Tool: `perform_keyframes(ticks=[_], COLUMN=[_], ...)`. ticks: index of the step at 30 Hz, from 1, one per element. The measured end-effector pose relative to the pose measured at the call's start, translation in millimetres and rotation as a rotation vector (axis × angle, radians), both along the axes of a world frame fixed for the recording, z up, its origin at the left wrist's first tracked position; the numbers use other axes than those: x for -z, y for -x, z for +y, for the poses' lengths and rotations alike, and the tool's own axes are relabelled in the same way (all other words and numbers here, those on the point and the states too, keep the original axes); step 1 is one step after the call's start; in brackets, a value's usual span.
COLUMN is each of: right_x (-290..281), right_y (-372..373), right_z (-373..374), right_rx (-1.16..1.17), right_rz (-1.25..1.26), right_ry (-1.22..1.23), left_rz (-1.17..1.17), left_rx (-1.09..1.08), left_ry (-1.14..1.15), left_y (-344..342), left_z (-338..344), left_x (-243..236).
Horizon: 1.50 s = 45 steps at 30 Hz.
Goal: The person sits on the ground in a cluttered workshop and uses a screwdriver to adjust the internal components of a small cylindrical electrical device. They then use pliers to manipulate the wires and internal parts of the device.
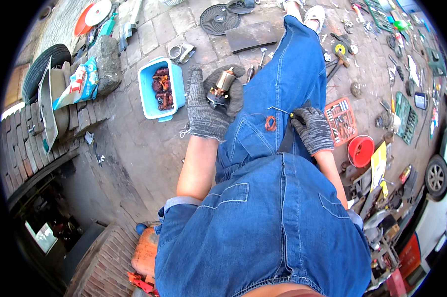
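My left hand (pixel 207 113), in a dark grey knitted glove, is closed around a small motor armature (pixel 225 79) with a copper-coloured cylinder. Its lower part sits dark against the palm. Over my thigh, my gloved right hand (pixel 313 129) grips a thin hook tool (pixel 280 110); a bit of yellow handle shows at the fingers, and the bent metal tip points left. A small coil of copper wire (pixel 270 123) lies on my blue denim clothing between the hands. Left of my left hand, a light blue plastic basin (pixel 147 94) holds reddish-brown wire windings.
On the paving ahead lie a round black grille (pixel 219 20), a dark flat slab (pixel 251 37) and a metal part (pixel 182 52). To the right are a hammer (pixel 341 62), an orange tool case (pixel 340 120), a red bucket (pixel 361 150) and scattered tools. A stone block (pixel 105 64) stands left.
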State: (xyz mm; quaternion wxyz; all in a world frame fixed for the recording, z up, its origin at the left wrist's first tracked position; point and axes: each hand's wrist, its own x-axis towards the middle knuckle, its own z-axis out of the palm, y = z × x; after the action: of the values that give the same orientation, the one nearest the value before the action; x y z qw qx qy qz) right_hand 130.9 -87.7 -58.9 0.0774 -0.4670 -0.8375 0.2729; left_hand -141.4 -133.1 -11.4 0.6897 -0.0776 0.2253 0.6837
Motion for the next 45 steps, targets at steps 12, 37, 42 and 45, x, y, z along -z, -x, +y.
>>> perform_keyframes(ticks=[12,37,42,45], right_x=[-51,-92,-89,-92], right_y=[2,37,41,40], right_z=[-6,-9,-13,-13], right_rx=[0.19,-0.085,-0.041,-0.037], right_rz=[0.638,0.63,0.635,0.581], right_ry=[0.214,0.159,0.121,0.123], left_rz=[0.485,0.589,0.397,0.381], left_rx=[-0.036,-0.037,-0.012,-0.02], left_ry=[0.091,0.0,0.073,0.078], left_y=[-35,-59,-58,-56], left_z=[13,21,27,27], left_x=[-37,-57,-58,-52])
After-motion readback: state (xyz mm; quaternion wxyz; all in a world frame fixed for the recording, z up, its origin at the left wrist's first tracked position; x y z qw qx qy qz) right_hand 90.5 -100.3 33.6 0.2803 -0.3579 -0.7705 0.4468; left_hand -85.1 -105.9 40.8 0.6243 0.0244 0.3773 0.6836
